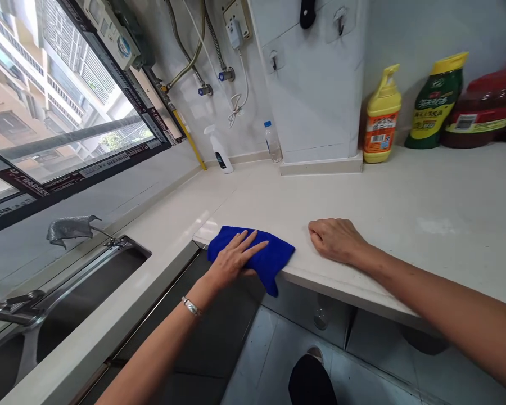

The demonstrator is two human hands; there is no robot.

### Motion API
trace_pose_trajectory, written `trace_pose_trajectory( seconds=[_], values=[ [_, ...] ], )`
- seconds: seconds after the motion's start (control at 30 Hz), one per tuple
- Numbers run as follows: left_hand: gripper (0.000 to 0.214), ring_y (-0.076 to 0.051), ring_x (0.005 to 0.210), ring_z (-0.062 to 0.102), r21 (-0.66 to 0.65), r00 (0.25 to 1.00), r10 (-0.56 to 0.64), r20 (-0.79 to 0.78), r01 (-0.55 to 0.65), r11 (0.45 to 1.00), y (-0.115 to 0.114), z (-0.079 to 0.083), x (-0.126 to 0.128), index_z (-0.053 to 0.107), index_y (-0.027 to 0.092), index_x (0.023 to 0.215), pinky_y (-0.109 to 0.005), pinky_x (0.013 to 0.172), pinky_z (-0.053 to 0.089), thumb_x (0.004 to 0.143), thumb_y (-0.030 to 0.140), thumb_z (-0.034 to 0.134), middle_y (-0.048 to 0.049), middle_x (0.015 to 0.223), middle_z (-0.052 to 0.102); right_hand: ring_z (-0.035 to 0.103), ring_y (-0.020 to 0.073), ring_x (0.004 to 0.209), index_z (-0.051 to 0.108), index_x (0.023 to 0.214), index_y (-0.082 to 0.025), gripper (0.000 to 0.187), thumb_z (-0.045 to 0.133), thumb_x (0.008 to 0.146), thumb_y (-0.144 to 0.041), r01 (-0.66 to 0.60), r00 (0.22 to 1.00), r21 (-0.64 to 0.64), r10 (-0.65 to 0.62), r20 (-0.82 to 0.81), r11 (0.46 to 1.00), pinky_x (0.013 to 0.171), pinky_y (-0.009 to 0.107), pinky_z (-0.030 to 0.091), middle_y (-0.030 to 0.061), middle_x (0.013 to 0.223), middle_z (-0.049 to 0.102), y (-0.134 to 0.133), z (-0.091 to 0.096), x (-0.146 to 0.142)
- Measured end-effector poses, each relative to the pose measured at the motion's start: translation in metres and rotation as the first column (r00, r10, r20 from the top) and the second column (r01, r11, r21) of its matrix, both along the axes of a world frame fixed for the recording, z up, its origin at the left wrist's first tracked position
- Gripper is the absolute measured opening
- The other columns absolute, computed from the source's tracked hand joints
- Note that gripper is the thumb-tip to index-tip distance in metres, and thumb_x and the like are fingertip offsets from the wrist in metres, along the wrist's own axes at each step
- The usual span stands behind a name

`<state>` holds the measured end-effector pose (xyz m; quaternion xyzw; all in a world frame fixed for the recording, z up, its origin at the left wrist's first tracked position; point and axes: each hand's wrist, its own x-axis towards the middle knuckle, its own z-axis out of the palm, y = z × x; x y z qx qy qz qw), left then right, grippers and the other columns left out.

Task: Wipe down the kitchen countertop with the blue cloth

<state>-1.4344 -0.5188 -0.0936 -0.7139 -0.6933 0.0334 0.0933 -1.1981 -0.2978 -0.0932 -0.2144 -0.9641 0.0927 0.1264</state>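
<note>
A dark blue cloth [274,256] lies over the front edge of the white countertop [405,214], close to the inner corner, with one end hanging down. My left hand [231,259], with a silver bracelet on its wrist, rests on top of this cloth with fingers spread and stretched out. To the right, my right hand [335,239] is closed in a loose fist on the bare counter surface. Nothing shows inside that fist. The cloth and my right hand are apart.
At left is a steel sink [93,304] with a faucet [17,309]. Along the wall stand a white spray bottle [220,152], a clear plastic bottle [272,143], a yellow pump bottle [382,118], a green bottle [436,104] and a red-lidded jar [480,112]. A wall column [316,95] juts out.
</note>
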Motion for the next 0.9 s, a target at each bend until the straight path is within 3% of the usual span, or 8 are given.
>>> trace_pose_trajectory(
  seconds=[0.13, 0.23, 0.37, 0.47, 0.6, 0.77, 0.9],
  values=[
    [0.095, -0.039, 0.15, 0.029, 0.03, 0.993, -0.118, -0.011, 0.118, 0.993, 0.026, -0.006, 0.045, 0.026, 0.038, 0.158, -0.059, 0.121, 0.033, 0.078, 0.054, 0.075, -0.0119, 0.163, 0.031, 0.057, 0.0185, 0.069, 0.064, 0.079, -0.019, 0.025, 0.04, 0.088, -0.019, 0.028, 0.999, -0.078, -0.032, -0.044, 0.997, 0.059, 0.031, 0.022, 0.0073, 0.081, 0.071, 0.005, 0.004, 0.0],
    [0.097, -0.039, 0.148, 0.032, 0.081, 0.989, -0.14, -0.047, 0.143, 0.986, 0.036, -0.008, 0.074, 0.027, 0.037, 0.157, -0.059, 0.118, 0.037, 0.076, 0.053, 0.077, -0.0132, 0.161, 0.036, 0.061, 0.0191, 0.076, 0.068, 0.081, -0.019, 0.026, 0.042, 0.084, -0.019, 0.012, 0.972, -0.265, -0.074, -0.225, 0.964, 0.062, 0.028, 0.031, 0.0056, 0.083, 0.073, 0.014, 0.002, 0.0],
    [0.097, -0.039, 0.145, 0.037, 0.13, 0.984, -0.144, -0.103, 0.156, 0.979, 0.043, -0.009, 0.105, 0.03, 0.036, 0.157, -0.056, 0.116, 0.043, 0.075, 0.049, 0.08, -0.0136, 0.158, 0.041, 0.053, 0.0138, 0.051, 0.067, 0.077, -0.018, 0.025, 0.042, 0.077, -0.021, -0.047, 0.87, -0.579, -0.251, -0.423, 0.814, 0.053, 0.025, 0.039, 0.0007, 0.062, 0.063, 0.021, -0.003, 0.003],
    [0.095, -0.04, 0.142, 0.041, 0.162, 0.98, -0.159, -0.117, 0.177, 0.971, 0.053, -0.011, 0.13, 0.035, 0.035, 0.155, -0.055, 0.114, 0.045, 0.073, 0.047, 0.082, -0.0141, 0.156, 0.044, 0.046, 0.012, 0.039, 0.066, 0.074, -0.019, 0.025, 0.041, 0.073, -0.025, -0.086, 0.775, -0.669, -0.372, -0.511, 0.738, 0.042, 0.024, 0.036, -0.0019, 0.056, 0.057, 0.023, -0.001, 0.014],
    [0.095, -0.04, 0.141, 0.043, 0.213, 0.975, -0.2, -0.097, 0.216, 0.953, 0.067, -0.016, 0.168, 0.037, 0.036, 0.154, -0.056, 0.114, 0.045, 0.072, 0.046, 0.084, -0.0136, 0.154, 0.046, 0.048, 0.0097, 0.036, 0.065, 0.071, -0.018, 0.023, 0.043, 0.07, -0.027, -0.071, 0.732, -0.615, -0.378, -0.567, 0.785, 0.039, 0.022, 0.035, -0.0021, 0.058, 0.058, 0.039, 0.015, 0.048],
    [0.103, -0.042, 0.14, 0.043, 0.249, 0.961, -0.261, -0.089, 0.275, 0.929, 0.084, -0.019, 0.209, 0.035, 0.035, 0.154, -0.057, 0.112, 0.047, 0.067, 0.046, 0.087, -0.0158, 0.154, 0.046, 0.049, 0.0091, 0.035, 0.066, 0.07, -0.017, 0.024, 0.045, 0.07, -0.027, 0.057, 0.737, -0.482, -0.363, -0.57, 0.874, 0.04, 0.022, 0.035, -0.0013, 0.058, 0.06, 0.085, 0.034, 0.119],
    [0.099, -0.043, 0.142, 0.041, 0.26, 0.955, -0.295, -0.04, 0.295, 0.92, 0.101, -0.021, 0.248, 0.035, 0.036, 0.154, -0.058, 0.113, 0.045, 0.07, 0.05, 0.085, -0.0164, 0.154, 0.045, 0.048, 0.0087, 0.036, 0.066, 0.071, -0.017, 0.024, 0.045, 0.069, -0.028, 0.16, 0.596, -0.497, -0.485, -0.64, 0.853, 0.039, 0.022, 0.034, -0.0005, 0.06, 0.06, 0.117, 0.026, 0.177]
  ],
)
